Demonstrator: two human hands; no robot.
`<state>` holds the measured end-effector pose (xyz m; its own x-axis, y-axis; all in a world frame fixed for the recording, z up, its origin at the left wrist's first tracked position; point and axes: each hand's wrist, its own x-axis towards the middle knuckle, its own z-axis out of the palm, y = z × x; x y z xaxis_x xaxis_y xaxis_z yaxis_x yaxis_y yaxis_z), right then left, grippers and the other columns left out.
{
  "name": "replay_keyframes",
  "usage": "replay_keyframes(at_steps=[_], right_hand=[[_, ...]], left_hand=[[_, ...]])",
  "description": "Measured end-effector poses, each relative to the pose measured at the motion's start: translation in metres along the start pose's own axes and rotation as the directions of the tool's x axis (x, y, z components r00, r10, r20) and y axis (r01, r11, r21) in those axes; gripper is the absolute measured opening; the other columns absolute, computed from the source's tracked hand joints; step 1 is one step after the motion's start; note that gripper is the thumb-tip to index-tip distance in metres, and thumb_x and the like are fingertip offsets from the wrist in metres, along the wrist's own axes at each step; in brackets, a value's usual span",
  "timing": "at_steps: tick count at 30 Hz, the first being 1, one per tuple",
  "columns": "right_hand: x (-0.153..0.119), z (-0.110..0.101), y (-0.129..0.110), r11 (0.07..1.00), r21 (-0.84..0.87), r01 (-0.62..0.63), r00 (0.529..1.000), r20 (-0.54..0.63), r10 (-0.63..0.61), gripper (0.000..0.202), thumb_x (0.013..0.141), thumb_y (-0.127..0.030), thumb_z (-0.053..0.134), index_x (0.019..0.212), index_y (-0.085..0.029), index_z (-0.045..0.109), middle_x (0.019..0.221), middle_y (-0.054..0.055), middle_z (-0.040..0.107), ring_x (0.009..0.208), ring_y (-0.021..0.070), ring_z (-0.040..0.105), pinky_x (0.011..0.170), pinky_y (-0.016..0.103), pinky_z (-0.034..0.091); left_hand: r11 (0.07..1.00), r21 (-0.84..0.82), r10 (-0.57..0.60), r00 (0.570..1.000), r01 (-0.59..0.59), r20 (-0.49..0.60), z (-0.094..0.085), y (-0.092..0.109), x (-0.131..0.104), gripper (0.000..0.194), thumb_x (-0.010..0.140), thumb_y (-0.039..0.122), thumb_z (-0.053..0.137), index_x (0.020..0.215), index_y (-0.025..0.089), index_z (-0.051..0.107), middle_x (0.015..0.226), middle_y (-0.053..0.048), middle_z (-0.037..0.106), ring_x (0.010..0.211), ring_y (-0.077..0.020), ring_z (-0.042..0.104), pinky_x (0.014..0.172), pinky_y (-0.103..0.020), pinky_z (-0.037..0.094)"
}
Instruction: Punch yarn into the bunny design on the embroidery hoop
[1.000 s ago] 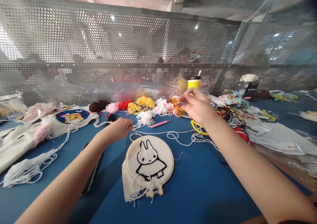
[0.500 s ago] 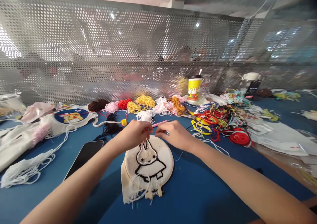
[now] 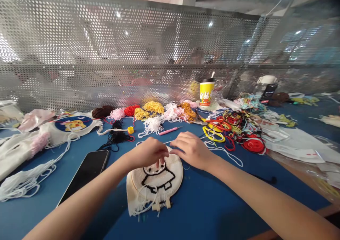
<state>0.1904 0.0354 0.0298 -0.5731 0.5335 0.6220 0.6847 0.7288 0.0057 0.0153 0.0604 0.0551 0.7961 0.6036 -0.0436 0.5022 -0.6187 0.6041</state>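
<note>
A round embroidery hoop (image 3: 176, 172) lies on the blue table, its cream cloth worked with a black-outlined rabbit in a dress. My left hand (image 3: 151, 151) hovers over the rabbit's head and hides the ears; its fingers are pinched together, but what lies in them is hidden. My right hand (image 3: 192, 149) is at the hoop's upper right edge, thumb and fingertips drawn close. A thin strand of white yarn (image 3: 167, 142) passes behind my left hand and reaches the right fingertips. Loose white yarn (image 3: 148, 197) and frayed threads lie on the lower cloth.
Beyond the hands lies a pink pen-like tool (image 3: 170, 131) near white yarn balls (image 3: 153, 124). Left is a black phone (image 3: 86, 174); right are yellow-handled scissors (image 3: 214, 133) and tangled yarn (image 3: 233, 125). Behind stand a yellow cup (image 3: 206, 93) and a perforated metal screen (image 3: 106, 56).
Both hands have come down nearer over the hoop, covering the rabbit's ears. The pink tool now shows fully, and a white strand has appeared between the hands. The view has shifted slightly.
</note>
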Motion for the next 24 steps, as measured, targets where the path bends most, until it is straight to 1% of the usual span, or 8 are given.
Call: replay_keyframes(at_steps=[4,6,8,10,12,16,20,24], right_hand=[[-0.010,-0.007,0.023,0.987,-0.079,-0.143,0.977,-0.173,0.128,0.023,0.074,-0.036,0.054,0.084,-0.015,0.052,0.080,0.007,0.058,0.080,0.0188,0.049,0.075,0.033,0.039],[-0.018,-0.010,0.040,0.965,-0.109,-0.238,0.943,-0.263,0.203,0.020,0.074,-0.035,0.052,0.080,-0.016,0.049,0.075,0.007,0.055,0.076,0.0197,0.048,0.074,0.036,0.039],[-0.027,-0.012,0.055,0.944,-0.122,-0.306,0.915,-0.311,0.256,0.018,0.074,-0.036,0.052,0.074,-0.018,0.046,0.069,0.006,0.052,0.072,0.0200,0.046,0.073,0.039,0.039],[-0.035,-0.013,0.066,0.938,-0.120,-0.324,0.916,-0.286,0.280,0.020,0.073,-0.038,0.053,0.069,-0.019,0.045,0.065,0.005,0.051,0.069,0.0200,0.046,0.071,0.039,0.040],[-0.042,-0.011,0.074,0.943,-0.105,-0.317,0.932,-0.221,0.288,0.021,0.071,-0.038,0.055,0.068,-0.019,0.046,0.066,0.004,0.053,0.070,0.0201,0.048,0.070,0.038,0.042],[-0.049,-0.003,0.079,0.953,-0.044,-0.298,0.953,-0.078,0.294,0.013,0.074,-0.031,0.052,0.073,-0.018,0.052,0.074,0.005,0.057,0.076,0.0195,0.052,0.071,0.035,0.044],[-0.049,0.004,0.073,0.951,0.047,-0.307,0.952,0.009,0.307,0.014,0.079,-0.024,0.044,0.074,-0.017,0.055,0.075,0.006,0.059,0.072,0.0166,0.055,0.066,0.030,0.045],[-0.042,0.006,0.055,0.932,0.147,-0.330,0.944,0.024,0.330,0.017,0.081,-0.023,0.043,0.074,-0.016,0.057,0.073,0.005,0.060,0.070,0.0148,0.056,0.066,0.028,0.046]], left_hand=[[0.997,0.034,-0.062,0.996,0.065,-0.070,-0.009,-0.005,-0.002,0.023,0.076,0.018,0.040,0.064,0.013,0.059,0.055,-0.004,0.066,0.047,-0.0114,0.061,0.048,-0.017,0.045],[0.994,0.051,-0.091,0.991,0.096,-0.100,-0.016,-0.007,-0.003,0.023,0.075,0.017,0.039,0.064,0.013,0.059,0.054,-0.002,0.065,0.047,-0.0114,0.061,0.049,-0.018,0.045],[0.990,0.070,-0.115,0.984,0.125,-0.133,-0.022,-0.009,-0.005,0.023,0.074,0.015,0.039,0.064,0.014,0.060,0.053,-0.002,0.065,0.047,-0.0117,0.061,0.049,-0.018,0.044],[0.985,0.089,-0.133,0.978,0.149,-0.163,-0.027,-0.012,-0.006,0.023,0.073,0.016,0.040,0.063,0.014,0.060,0.053,-0.001,0.064,0.047,-0.0120,0.061,0.049,-0.018,0.044],[0.981,0.102,-0.147,0.971,0.168,-0.188,-0.032,-0.015,-0.007,0.022,0.072,0.017,0.041,0.062,0.015,0.061,0.052,0.000,0.064,0.048,-0.0119,0.061,0.050,-0.019,0.044],[0.972,0.110,-0.175,0.955,0.206,-0.237,-0.041,-0.023,-0.012,0.021,0.072,0.019,0.041,0.062,0.016,0.060,0.052,0.002,0.064,0.047,-0.0109,0.060,0.050,-0.018,0.043],[0.967,0.104,-0.197,0.944,0.231,-0.265,-0.044,-0.027,-0.013,0.020,0.071,0.020,0.042,0.060,0.018,0.058,0.049,0.003,0.063,0.047,-0.0107,0.060,0.050,-0.017,0.043],[0.973,0.084,-0.192,0.954,0.216,-0.232,-0.036,-0.024,-0.008,0.020,0.070,0.020,0.043,0.058,0.018,0.058,0.051,0.002,0.064,0.048,-0.0116,0.060,0.049,-0.018,0.043]])
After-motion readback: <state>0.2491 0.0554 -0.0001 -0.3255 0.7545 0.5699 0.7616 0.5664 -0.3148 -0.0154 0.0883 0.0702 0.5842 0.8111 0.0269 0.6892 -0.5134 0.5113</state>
